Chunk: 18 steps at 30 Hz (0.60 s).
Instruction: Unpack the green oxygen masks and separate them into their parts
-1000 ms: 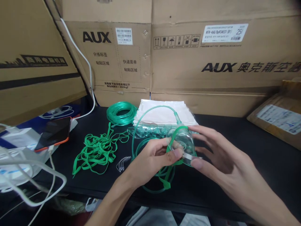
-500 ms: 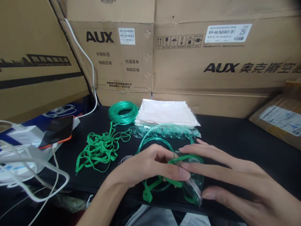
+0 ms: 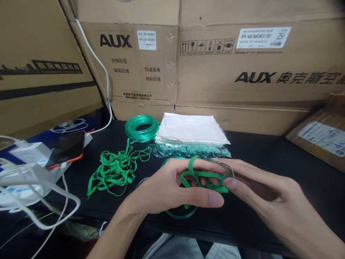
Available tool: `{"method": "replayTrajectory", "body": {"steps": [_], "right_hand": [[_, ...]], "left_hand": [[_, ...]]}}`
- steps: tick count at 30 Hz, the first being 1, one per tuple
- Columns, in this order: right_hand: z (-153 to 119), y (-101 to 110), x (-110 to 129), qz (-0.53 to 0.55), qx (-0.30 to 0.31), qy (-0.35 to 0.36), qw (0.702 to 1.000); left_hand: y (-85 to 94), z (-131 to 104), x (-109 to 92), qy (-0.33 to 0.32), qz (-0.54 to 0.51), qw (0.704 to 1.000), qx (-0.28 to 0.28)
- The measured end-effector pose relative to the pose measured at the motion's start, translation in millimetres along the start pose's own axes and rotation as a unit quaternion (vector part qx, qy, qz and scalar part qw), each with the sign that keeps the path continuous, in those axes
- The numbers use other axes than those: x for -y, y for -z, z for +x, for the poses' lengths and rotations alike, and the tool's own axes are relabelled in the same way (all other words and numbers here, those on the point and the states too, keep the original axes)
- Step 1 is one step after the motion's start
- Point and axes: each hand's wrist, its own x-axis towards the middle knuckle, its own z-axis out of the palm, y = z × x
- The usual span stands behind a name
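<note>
A translucent green oxygen mask (image 3: 226,168) is between my two hands above the near part of the table, largely covered by my fingers. My right hand (image 3: 265,189) grips its right side, with the thumb on the near edge. My left hand (image 3: 172,189) curls its fingers around the left side, the thumb stretched out in front. A flat green elastic strap (image 3: 201,174) loops over the left fingers and across the mask. Under my left hand, part of a clear green tube (image 3: 182,216) shows; where it ends is hidden.
Behind my hands lie a row of nested clear green masks (image 3: 188,149), a stack of white packets (image 3: 192,129) and coiled green tubing (image 3: 141,128). Tangled green elastic (image 3: 114,172) lies left, near a phone (image 3: 67,149) and white cables (image 3: 64,201). Cardboard boxes (image 3: 210,86) wall the back.
The mask has been raised and turned, and its strap now stands up over my left fingers. My right hand has closed in from spread fingers to a grip on the mask's edge.
</note>
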Motion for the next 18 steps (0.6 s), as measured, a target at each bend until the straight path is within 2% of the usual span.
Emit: {"method": "replayTrajectory", "body": {"steps": [2, 4, 7, 11, 15, 18], "right_hand": [[0, -1, -2, 0.016, -0.009, -0.029, 0.999], [0, -1, -5, 0.009, -0.007, -0.025, 1.000], [-1, -3, -9, -0.027, -0.005, 0.025, 0.999], [-1, -9, -11, -0.035, -0.026, 0.072, 0.996], [-2, -5, -7, -0.027, 0.016, 0.079, 0.996], [-4, 1, -5, 0.004, 0.056, 0.046, 0.997]], "left_hand": [[-4.4, 2, 2, -0.019, 0.022, 0.999, -0.028], [-8.0, 4, 3, -0.044, 0.039, 0.997, -0.047], [-9.8, 6, 6, -0.069, 0.048, 0.994, -0.063], [-6.6, 8, 10, -0.067, 0.054, 0.994, -0.071], [-1.8, 8, 11, -0.057, 0.074, 0.991, -0.097], [1.1, 7, 10, -0.041, 0.094, 0.988, -0.113]]}}
